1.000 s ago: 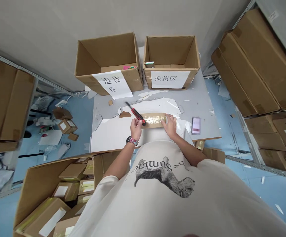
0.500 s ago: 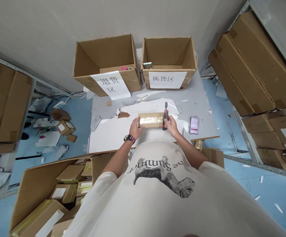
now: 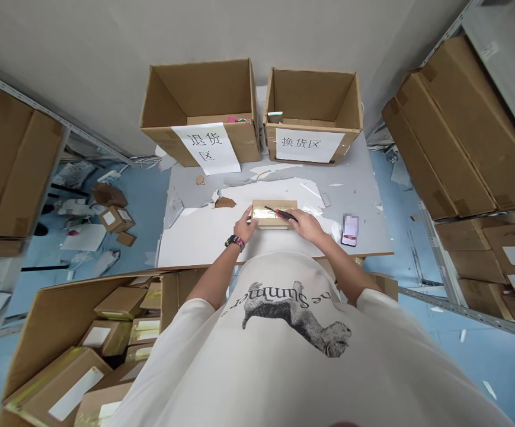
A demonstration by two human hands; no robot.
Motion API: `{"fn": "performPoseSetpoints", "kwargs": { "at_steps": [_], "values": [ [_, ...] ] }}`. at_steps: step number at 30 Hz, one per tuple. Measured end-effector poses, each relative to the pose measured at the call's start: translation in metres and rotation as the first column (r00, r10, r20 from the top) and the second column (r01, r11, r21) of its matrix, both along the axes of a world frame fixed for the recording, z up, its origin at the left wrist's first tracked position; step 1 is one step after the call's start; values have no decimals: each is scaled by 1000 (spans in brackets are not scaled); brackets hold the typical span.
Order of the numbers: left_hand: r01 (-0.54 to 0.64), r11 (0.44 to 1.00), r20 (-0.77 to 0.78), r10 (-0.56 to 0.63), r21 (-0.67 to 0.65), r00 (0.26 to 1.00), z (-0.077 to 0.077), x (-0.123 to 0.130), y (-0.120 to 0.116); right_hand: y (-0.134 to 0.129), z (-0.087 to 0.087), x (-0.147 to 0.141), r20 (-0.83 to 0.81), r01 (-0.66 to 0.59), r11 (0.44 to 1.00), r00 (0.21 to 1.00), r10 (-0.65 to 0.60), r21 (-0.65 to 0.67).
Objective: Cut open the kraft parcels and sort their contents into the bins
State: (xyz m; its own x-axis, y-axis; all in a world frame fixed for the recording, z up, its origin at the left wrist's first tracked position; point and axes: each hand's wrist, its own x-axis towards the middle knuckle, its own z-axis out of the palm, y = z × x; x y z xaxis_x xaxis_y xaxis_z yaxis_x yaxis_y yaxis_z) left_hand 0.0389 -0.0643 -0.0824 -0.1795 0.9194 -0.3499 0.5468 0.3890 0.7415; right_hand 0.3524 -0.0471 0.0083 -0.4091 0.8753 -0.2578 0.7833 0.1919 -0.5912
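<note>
A small cardboard box (image 3: 265, 222), its top sealed with shiny tape, lies on the white sheet right in front of me. My left hand (image 3: 244, 228) grips the box's left end, thumb on the near side. In my right hand (image 3: 306, 225) is a red and black utility knife (image 3: 284, 214), pointing left across the top of the box. Its blade tip is over the tape; whether it cuts in, I cannot tell. The right fingers are closed around the handle and partly hide the box's right end.
Two open cartons with paper signs, a left carton (image 3: 163, 137) and a right carton (image 3: 350, 145), stand at the table's back. A phone (image 3: 349, 230) lies to the right. A large carton (image 3: 26, 332) of parcels is at lower left. Shelves (image 3: 457, 148) of boxes flank the table.
The utility knife has swung from upright beside the box's right end to lying leftward over its taped top. My left hand stays on the box. The view has shifted slightly.
</note>
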Motion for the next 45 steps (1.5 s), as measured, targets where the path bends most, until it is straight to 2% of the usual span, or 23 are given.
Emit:
{"fn": "performPoseSetpoints", "kwargs": {
  "at_steps": [4,8,14,20,27,31,38,45],
  "values": [
    [-64,998,-12,64,-27,998,-9,3,3,15,19,-16,170,-138,990,976,135,6],
    [-154,987,36,156,-42,987,-17,8,1,30,29,-37,261,-226,974,941,214,16],
    [-175,984,83,177,-32,981,-23,10,-2,43,29,-61,311,-331,942,902,300,52],
    [-217,976,136,219,-26,966,-28,13,-5,45,27,-63,365,-350,936,877,312,41],
    [-208,977,111,211,-37,971,-29,12,-7,47,39,-66,423,-422,907,823,380,7],
    [-208,977,96,212,-43,973,-29,12,-7,44,42,-57,487,-410,912,791,369,-24],
    [-227,972,102,233,-64,967,-30,14,-9,27,42,-18,547,-408,913,760,350,-16],
    [-208,976,98,213,-60,972,-25,14,-8,24,50,8,552,-338,940,776,305,-44]
  ]
}}
